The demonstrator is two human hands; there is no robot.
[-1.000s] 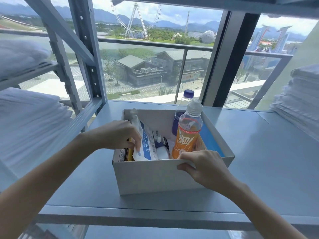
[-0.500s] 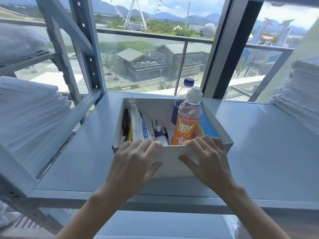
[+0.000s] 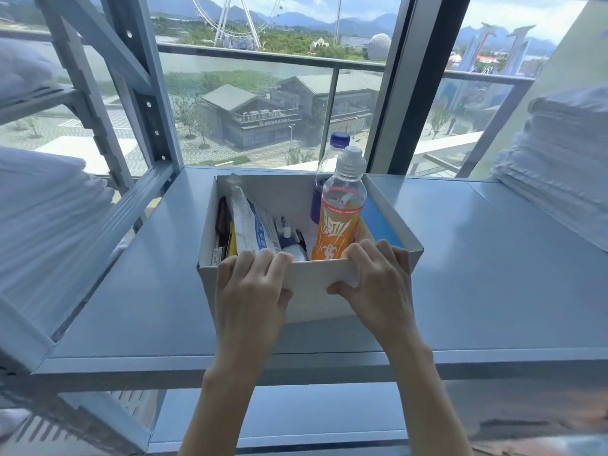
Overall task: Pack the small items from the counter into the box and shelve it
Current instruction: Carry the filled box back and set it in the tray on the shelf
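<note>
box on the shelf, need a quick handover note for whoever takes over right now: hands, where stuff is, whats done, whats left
Left hand: fingers curled over the near rim of the box.
Right hand: fingers over the same rim, thumb on the front wall.
Box sits open-topped on the blue shelf. Inside: orange bottle and blue-capped bottle upright at the right, white-and-blue packet and smaller items at the left.
Done: packing, box on the shelf.
Left: probably slide it further back if wanted, then let go.

Matt white cardboard box (image 3: 309, 284) at centre, on a smooth painted metal shelf (image 3: 493, 274); clear glossy plastic bottle (image 3: 340, 218) inside; soft white cloth stacks (image 3: 42, 212) at left.
</note>
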